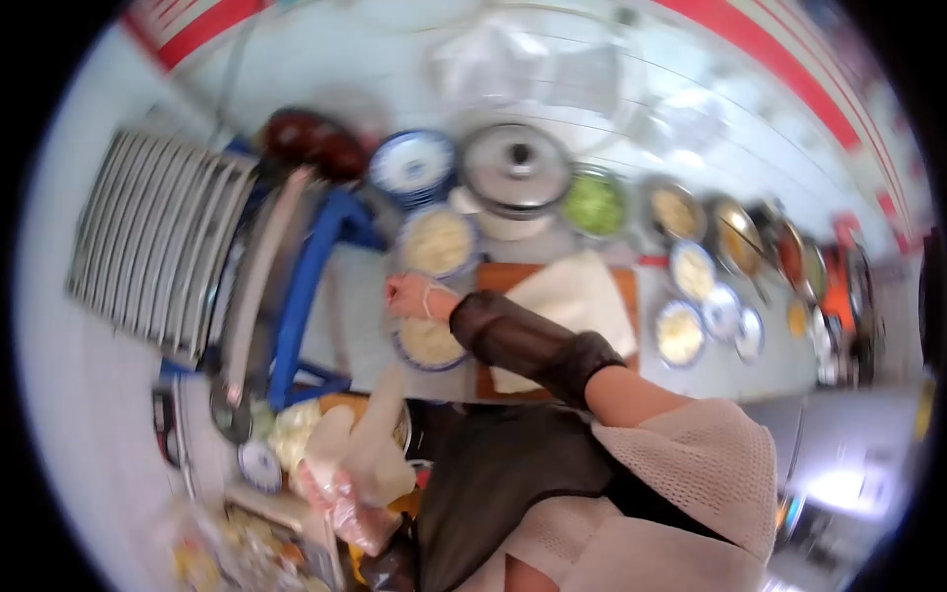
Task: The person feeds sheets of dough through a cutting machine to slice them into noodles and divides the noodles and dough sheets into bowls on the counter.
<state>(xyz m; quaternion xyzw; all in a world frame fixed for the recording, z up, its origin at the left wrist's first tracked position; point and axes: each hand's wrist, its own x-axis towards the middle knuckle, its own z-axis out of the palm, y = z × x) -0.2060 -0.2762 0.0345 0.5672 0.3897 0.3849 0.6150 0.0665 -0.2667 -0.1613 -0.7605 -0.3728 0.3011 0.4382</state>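
Observation:
My right hand (406, 295), with a band at the wrist and a dark brown sleeve cover, reaches left across the counter. Its fingers are curled closed; I cannot make out what is in them. It hangs over the edge of a blue-rimmed plate of pale shreds (430, 342), below a second such plate (438, 243). Low on the left, my left hand (347, 505) wears a clear plastic glove. Its fingers are closed on a pale, limp sheet (367, 446) that droops and folds. Motion blurs this hand.
A white cloth (577, 308) lies on a brown board (500, 277). Behind stand a lidded pot (515, 170), stacked plates (412, 163) and a bowl of chopped greens (594, 202). Several bowls and plates line the right side. A blue frame (303, 296) and slatted metal rack (158, 242) stand left.

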